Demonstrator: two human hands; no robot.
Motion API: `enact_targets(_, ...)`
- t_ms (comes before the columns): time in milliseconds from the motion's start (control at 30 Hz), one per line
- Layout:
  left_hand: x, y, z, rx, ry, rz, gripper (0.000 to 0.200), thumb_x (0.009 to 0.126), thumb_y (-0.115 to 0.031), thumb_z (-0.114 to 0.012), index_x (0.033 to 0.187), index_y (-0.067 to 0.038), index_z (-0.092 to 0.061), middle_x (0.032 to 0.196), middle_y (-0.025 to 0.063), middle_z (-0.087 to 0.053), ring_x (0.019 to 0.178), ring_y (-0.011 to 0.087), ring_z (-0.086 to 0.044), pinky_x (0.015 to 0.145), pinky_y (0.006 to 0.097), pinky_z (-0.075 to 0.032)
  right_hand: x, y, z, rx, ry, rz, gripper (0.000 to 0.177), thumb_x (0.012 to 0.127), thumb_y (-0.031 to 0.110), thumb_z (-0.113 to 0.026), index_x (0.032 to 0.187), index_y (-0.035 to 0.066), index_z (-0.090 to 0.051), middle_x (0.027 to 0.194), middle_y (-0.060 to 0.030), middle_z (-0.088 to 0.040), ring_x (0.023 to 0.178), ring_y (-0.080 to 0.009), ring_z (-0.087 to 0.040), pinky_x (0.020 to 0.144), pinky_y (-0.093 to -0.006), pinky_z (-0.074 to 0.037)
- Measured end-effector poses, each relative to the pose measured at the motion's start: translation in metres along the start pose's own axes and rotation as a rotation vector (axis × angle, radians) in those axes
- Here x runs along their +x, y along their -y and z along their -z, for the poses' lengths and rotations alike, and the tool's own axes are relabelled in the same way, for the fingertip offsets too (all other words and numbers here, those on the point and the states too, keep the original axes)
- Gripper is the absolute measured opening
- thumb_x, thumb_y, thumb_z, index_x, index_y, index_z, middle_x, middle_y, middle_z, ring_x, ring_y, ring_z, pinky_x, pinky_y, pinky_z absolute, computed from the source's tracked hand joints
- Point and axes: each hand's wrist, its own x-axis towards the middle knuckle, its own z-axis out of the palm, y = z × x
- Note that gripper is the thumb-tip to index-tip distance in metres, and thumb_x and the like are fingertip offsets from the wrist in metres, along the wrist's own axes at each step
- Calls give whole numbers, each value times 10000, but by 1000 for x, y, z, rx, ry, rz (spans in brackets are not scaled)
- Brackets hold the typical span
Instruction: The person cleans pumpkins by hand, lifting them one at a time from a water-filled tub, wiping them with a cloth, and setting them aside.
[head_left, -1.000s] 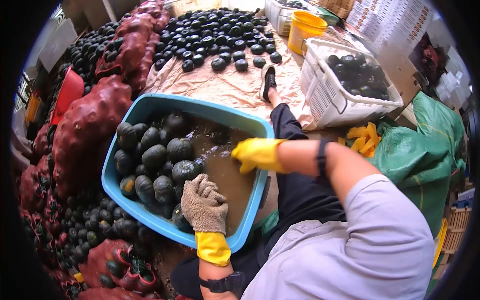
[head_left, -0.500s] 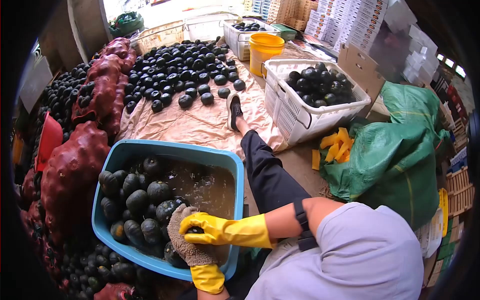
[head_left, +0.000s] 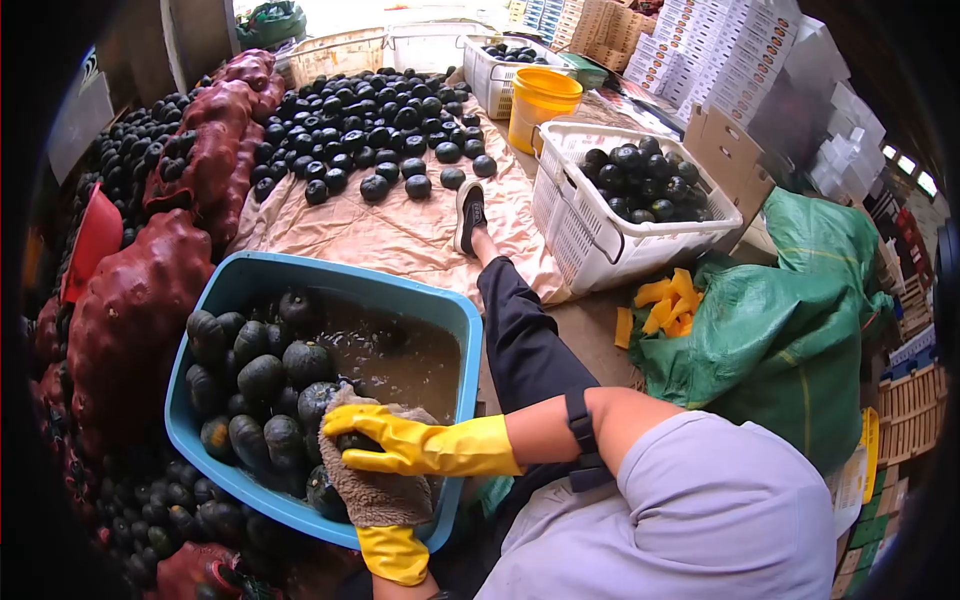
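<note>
A blue tub [head_left: 330, 265] of murky water holds several dark green kabocha squashes [head_left: 262, 379], heaped on its left side. Over its near edge, my right hand [head_left: 405, 442] in a yellow rubber glove curls its fingers around a small dark squash [head_left: 357, 441]. That squash rests against a fuzzy brown cloth [head_left: 375, 495]. My left hand [head_left: 393, 553], whose yellow cuff shows below, is wrapped in this cloth and cups the squash from the left and beneath. The cloth hides my left fingers.
Many squashes [head_left: 375, 120] lie on a pinkish sheet [head_left: 330, 232] ahead. A white crate [head_left: 590, 215] of squashes stands right of it, near a yellow bucket [head_left: 540, 105]. Full red mesh sacks [head_left: 140, 330] line the left. A green sack [head_left: 770, 330] lies right, beside orange pieces [head_left: 668, 303].
The view has shifted slightly. Both hands stay together at the tub's near side, with the squash and cloth still between them; the right hand has shifted a little over the squash.
</note>
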Motion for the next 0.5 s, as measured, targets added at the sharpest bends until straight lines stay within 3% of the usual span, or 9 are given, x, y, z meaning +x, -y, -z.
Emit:
enact_targets(100, -4, 8, -15, 264, -23, -162, 408, 1107, -375, -505, 1420, -118, -553, 1308, 86, -664, 1267, 255, -613, 1114, 429, -492, 3, -60, -8, 116, 178, -38, 367, 1117, 286, -600, 1422, 89, -647, 1452, -188, -625, 1420, -376, -550, 1188, -463, -431)
enact_targets(167, 12, 1, 18, -417, -266, 224, 439, 1081, -349, -554, 1420, -72, -578, 1332, 109, -665, 1277, 280, -621, 1087, 433, -523, 8, -43, -32, -85, -73, 38, 311, 1054, 214, -675, 1331, 75, -703, 1338, -185, -693, 1304, -384, -623, 1134, -462, -471)
enact_targets(200, 18, 14, 51, -962, 137, 283, 402, 1058, -300, -588, 1355, -32, -627, 1281, 112, -695, 1207, 277, -661, 1038, 438, -556, -1, -12, -44, -192, -174, 20, 289, 1029, 184, -700, 1294, 68, -720, 1298, -182, -714, 1263, -382, -645, 1118, -460, -482)
enact_targets(267, 13, 0, 58, -62, 74, 76, 388, 1054, -290, -599, 1344, -34, -635, 1268, 111, -703, 1183, 277, -671, 1050, 430, -549, 4, 12, -29, -54, -147, -14, 285, 996, 153, -728, 1268, 65, -727, 1247, -175, -734, 1218, -379, -661, 1106, -466, -486)
enact_targets(300, 4, -5, 54, 56, 39, 18, 380, 1055, -284, -604, 1346, -42, -634, 1280, 113, -699, 1189, 276, -671, 1059, 425, -544, 7, 13, -19, 84, -118, 6, 281, 1018, 162, -713, 1281, 62, -724, 1253, -148, -736, 1203, -340, -679, 1087, -442, -497)
enact_targets(367, -6, 1, 53, 219, -54, -97, 365, 1056, -271, -614, 1350, -57, -632, 1304, 116, -689, 1199, 275, -670, 1078, 416, -535, 11, 23, -21, 755, -177, -578, 273, 1079, 171, -650, 1321, 52, -691, 1277, -108, -732, 1228, -215, -675, 1112, -366, -496)
enact_targets(400, -6, 9, 52, 272, -137, -162, 358, 1056, -265, -619, 1352, -64, -631, 1316, 118, -684, 1204, 274, -670, 1088, 412, -530, 10, 14, -33, 982, -320, -509, 323, 1108, 149, -608, 1414, 50, -632, 1345, -100, -707, 1260, -178, -639, 1128, -336, -483)
enact_targets(467, 4, 13, 34, 540, -339, -279, 378, 995, -232, -688, 1333, -67, -641, 1301, 133, -685, 1197, 285, -676, 1085, 405, -529, 8, -14, -51, 968, -477, -508, 458, 1100, 172, -629, 1535, 63, -537, 1393, -160, -682, 1297, -240, -642, 1137, -360, -482)
enact_targets(500, 9, 10, 20, 740, -458, -309, 416, 934, -204, -751, 1311, -62, -651, 1274, 146, -691, 1185, 297, -682, 1072, 402, -533, 6, -19, -33, 526, -242, -353, 497, 1089, 179, -649, 1558, 79, -516, 1403, -177, -672, 1295, -276, -645, 1138, -398, -489)
